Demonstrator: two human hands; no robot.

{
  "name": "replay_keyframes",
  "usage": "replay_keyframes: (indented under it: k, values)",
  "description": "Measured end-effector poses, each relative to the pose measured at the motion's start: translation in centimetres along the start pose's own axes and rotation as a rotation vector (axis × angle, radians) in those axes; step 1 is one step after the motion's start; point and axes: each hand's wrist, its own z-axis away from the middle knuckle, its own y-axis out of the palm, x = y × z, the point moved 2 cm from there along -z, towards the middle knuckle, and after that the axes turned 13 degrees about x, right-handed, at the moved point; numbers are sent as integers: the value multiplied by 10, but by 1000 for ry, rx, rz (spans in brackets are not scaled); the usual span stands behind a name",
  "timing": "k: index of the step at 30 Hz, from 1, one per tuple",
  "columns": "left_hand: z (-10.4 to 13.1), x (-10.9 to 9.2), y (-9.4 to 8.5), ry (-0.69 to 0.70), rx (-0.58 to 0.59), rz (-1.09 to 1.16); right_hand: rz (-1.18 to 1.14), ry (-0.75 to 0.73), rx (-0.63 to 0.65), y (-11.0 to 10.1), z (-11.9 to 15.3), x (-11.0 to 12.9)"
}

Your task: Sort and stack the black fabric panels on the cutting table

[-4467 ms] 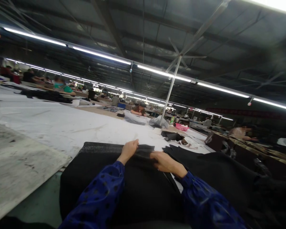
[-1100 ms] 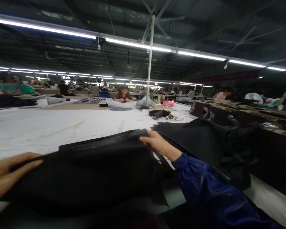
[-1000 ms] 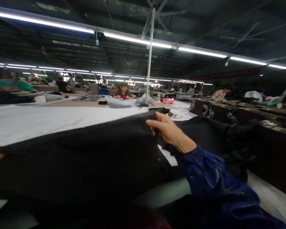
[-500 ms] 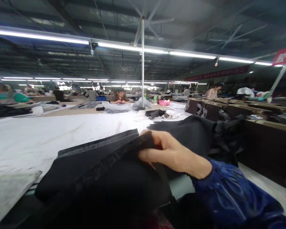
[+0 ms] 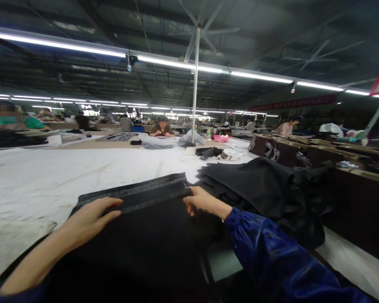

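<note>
A black fabric panel (image 5: 145,244) lies before me on top of another black piece, a grey speckled strip (image 5: 158,201) running along its far edge. At the panel's far right corner my right hand (image 5: 204,201), in a blue sleeve, pinches the edge between thumb and fingers. My left hand (image 5: 97,214) rests on the left part of the same edge, thumb and fingers stretched out and apart. Beyond the panel, the lower piece shows a second speckled strip (image 5: 139,188). The near part of the panel is too dark to make out.
A white-covered table (image 5: 82,164) stretches away ahead. More black fabric (image 5: 249,181) is heaped at the right, beside a row of dark brown panels (image 5: 360,193). A pink basin (image 5: 221,138) and a pole (image 5: 196,92) stand farther off. A person (image 5: 161,127) sits across the table.
My left hand has come into view onto the fabric's edge. My right hand has moved forward, and the raised, folded panel now lies flatter over the lower piece.
</note>
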Motion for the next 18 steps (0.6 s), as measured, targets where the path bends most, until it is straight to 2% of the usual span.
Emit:
replay_keyframes:
  k: [2, 4, 7, 9, 12, 15, 18]
  values:
    - [-26, -47, 12, 116, 65, 15, 24, 1, 9, -5, -4, 7]
    - [-56, -87, 21, 206, 57, 55, 53, 16, 21, -12, -10, 15]
    - [-99, -122, 37, 282, 106, 210, 119, 95, 46, -23, -23, 19]
    - [-120, -130, 52, 248, 137, 249, 147, 167, 54, -30, -30, 14]
    - [-136, -129, 78, 152, 111, 213, 137, 215, 80, -39, -32, -1]
    - [-138, -125, 97, 127, 97, 190, 104, 212, 69, -53, -27, -14]
    - [-134, -123, 103, 143, 70, 174, 226, 144, 28, -66, -23, -19]
